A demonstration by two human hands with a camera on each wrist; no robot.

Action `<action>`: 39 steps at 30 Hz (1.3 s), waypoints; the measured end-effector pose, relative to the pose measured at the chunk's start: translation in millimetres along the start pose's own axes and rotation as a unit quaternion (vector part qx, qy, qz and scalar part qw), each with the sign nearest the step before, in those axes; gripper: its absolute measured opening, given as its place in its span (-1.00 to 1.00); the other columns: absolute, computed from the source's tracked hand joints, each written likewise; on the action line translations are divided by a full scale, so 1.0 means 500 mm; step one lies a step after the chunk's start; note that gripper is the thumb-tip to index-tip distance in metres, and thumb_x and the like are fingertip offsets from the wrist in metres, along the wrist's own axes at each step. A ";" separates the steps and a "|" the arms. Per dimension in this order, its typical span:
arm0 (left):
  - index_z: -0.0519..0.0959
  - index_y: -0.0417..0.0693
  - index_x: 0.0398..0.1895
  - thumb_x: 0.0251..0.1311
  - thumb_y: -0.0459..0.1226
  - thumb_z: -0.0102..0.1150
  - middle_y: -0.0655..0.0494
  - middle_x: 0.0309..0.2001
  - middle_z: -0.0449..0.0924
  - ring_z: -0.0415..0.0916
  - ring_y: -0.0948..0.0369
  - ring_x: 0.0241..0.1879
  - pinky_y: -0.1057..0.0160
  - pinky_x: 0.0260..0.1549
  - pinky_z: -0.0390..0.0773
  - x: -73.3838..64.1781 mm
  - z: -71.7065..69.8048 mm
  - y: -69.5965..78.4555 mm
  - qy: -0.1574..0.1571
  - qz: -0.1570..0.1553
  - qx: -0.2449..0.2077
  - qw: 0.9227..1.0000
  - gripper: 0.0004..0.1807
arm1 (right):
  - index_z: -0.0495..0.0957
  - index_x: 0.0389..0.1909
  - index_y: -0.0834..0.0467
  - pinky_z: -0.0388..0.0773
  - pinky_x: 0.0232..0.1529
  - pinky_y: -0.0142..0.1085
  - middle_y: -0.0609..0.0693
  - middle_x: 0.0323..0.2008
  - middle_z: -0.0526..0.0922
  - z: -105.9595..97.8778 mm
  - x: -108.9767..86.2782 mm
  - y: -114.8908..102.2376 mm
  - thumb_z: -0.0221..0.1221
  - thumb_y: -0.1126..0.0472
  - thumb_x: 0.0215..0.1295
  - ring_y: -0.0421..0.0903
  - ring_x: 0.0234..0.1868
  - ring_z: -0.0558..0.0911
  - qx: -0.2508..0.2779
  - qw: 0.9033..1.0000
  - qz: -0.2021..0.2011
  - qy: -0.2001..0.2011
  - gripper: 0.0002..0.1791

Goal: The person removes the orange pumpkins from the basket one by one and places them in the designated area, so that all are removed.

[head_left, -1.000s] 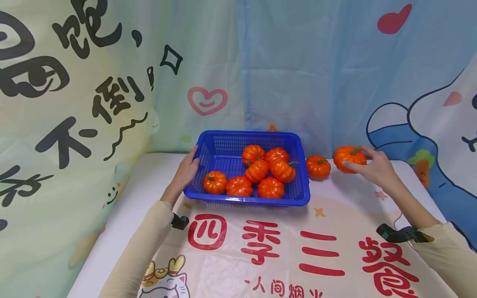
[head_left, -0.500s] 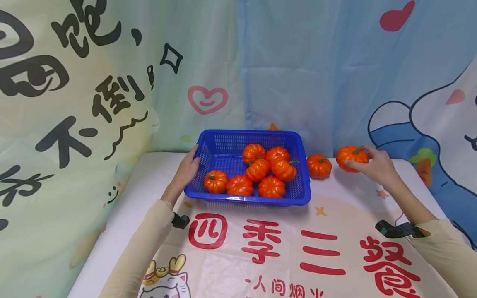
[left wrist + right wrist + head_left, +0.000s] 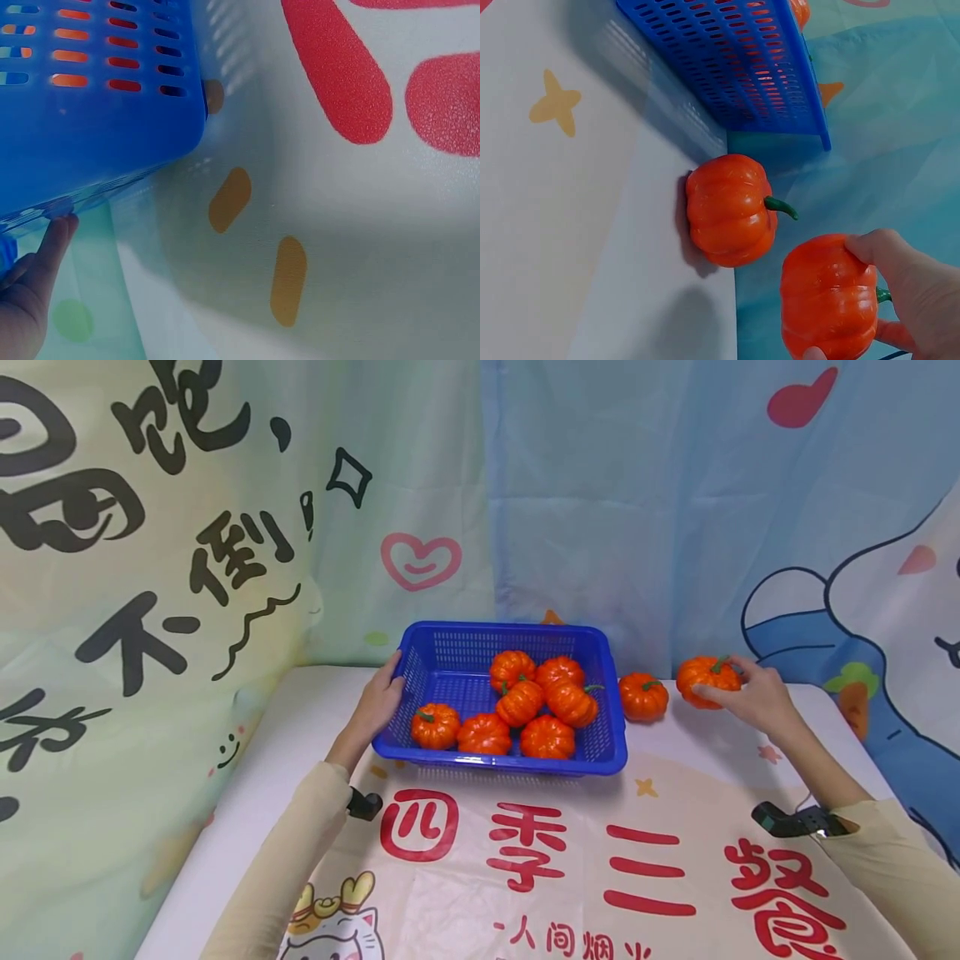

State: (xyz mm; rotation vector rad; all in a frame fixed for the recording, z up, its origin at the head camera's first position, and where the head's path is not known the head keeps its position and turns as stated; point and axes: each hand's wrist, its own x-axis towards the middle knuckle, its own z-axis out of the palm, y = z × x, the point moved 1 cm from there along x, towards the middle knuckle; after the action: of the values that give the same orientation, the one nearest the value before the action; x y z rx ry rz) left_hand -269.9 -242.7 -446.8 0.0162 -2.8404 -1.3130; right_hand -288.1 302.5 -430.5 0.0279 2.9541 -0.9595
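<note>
My right hand (image 3: 757, 697) holds a small orange pumpkin (image 3: 707, 682) with a green stem, thumb on one side and fingers on the other. In the right wrist view this pumpkin (image 3: 829, 296) hangs over the table, its shadow apart from it. Between it and the basket, a second pumpkin (image 3: 642, 697) sits on the table. My left hand (image 3: 377, 700) grips the left side of a blue plastic basket (image 3: 495, 762). In the left wrist view, the fingers (image 3: 52, 251) reach up to the basket's side (image 3: 97, 142). Several more pumpkins (image 3: 547, 737) lie inside, mostly towards the right.
A white table (image 3: 277, 727) bears a cloth printed with red characters (image 3: 643, 864). Behind it hangs a printed curtain (image 3: 577, 527), close to the basket's far side. Both wrists wear small black cameras (image 3: 365, 805).
My right hand has shifted slightly right with the pumpkin, a little farther from the loose one. The left hand and the basket keep their places; the head view has moved a touch.
</note>
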 end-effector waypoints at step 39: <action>-0.04 -0.05 0.55 0.42 -0.22 -0.35 -0.13 0.53 0.00 -0.02 -0.08 0.52 -0.04 0.49 -0.01 -0.001 0.002 0.000 0.011 0.004 0.015 1.000 -0.37 | -0.15 0.42 0.41 0.47 -0.08 0.37 0.62 0.25 -0.02 0.052 0.035 0.074 0.20 -0.25 0.20 0.50 0.15 0.18 -0.027 0.991 0.098 -0.092 0.12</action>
State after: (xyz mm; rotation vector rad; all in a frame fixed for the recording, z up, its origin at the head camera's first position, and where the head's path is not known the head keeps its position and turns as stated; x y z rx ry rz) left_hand -269.4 -241.7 -447.4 0.0179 -2.8387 -1.2615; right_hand -303.7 317.1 -473.8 0.2117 2.7462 -0.8087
